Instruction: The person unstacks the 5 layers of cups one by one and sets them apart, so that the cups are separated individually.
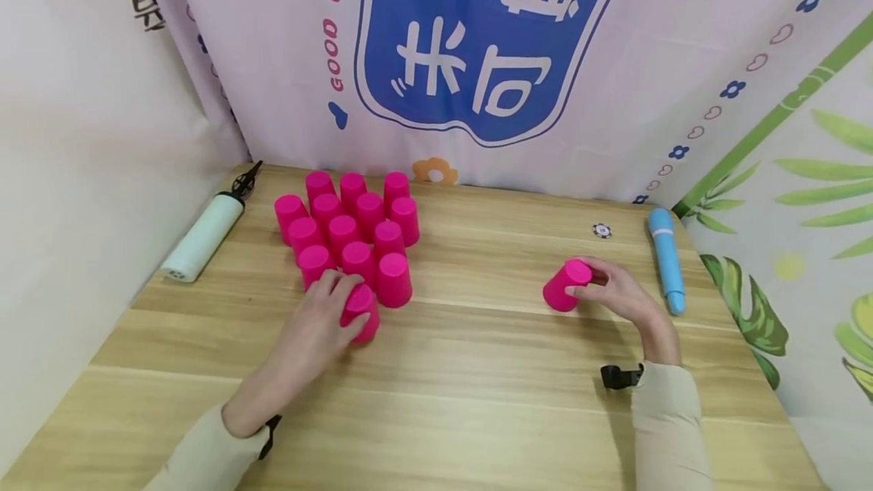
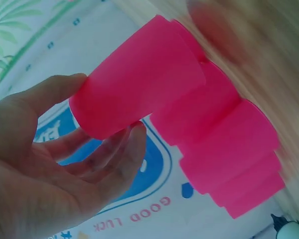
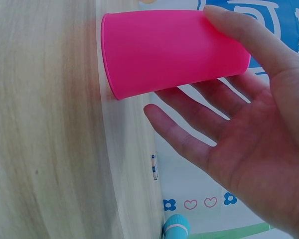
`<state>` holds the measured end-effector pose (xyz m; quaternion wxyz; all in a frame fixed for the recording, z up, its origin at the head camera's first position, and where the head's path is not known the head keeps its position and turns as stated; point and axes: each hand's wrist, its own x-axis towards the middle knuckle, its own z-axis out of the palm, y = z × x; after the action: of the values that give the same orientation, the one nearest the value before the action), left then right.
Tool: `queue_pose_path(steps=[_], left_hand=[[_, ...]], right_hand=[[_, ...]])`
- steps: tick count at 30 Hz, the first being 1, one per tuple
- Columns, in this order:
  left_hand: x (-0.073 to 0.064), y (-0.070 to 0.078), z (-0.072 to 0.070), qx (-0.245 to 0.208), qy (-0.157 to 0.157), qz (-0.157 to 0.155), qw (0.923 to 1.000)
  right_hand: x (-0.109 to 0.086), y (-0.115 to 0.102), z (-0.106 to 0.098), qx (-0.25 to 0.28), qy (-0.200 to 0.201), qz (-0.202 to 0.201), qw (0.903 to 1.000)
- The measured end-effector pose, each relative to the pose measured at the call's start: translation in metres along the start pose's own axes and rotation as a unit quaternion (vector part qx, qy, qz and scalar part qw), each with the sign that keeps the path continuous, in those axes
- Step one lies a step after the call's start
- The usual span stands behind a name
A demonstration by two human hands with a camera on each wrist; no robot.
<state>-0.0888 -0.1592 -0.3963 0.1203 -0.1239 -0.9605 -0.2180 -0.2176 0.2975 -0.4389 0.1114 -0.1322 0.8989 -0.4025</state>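
My left hand [image 1: 316, 323] holds the nearest pink cup [image 1: 364, 324] of a cluster, thumb on one side and fingers on the other. In the left wrist view that cup [image 2: 139, 79] stands before several more pink cups. The cluster of upside-down pink cups [image 1: 344, 233] fills the left back of the table. Apart from it, on the right, my right hand [image 1: 617, 290] grips a single pink cup [image 1: 562, 290]. The right wrist view shows this cup [image 3: 169, 52] between thumb and fingers, with the lowest finger held away from it.
A pale green hand pump [image 1: 208, 233] lies at the table's left edge. On the right lies a blue tube-shaped object [image 1: 666, 260], with a small round chip [image 1: 602, 230] to its left. A printed curtain [image 1: 293, 59] hangs behind the wooden table [image 1: 477, 400].
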Motion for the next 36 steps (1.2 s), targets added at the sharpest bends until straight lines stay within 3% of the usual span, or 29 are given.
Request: queue_pose_path(steps=[17, 32, 36], left_hand=[[0.001, -0.028, 0.001, 0.010, 0.004, -0.033, 0.9994], [0.000, -0.036, 0.009, 0.011, 0.018, -0.018, 0.9996], [0.000, -0.034, 0.012, 0.009, 0.023, -0.010, 0.9997]], right_hand=[[0.001, -0.002, 0.005, 0.003, -0.001, 0.005, 1.0000], [0.000, -0.004, 0.003, 0.004, 0.002, 0.012, 0.9999], [0.000, -0.009, 0.001, 0.006, 0.016, -0.004, 0.9999]])
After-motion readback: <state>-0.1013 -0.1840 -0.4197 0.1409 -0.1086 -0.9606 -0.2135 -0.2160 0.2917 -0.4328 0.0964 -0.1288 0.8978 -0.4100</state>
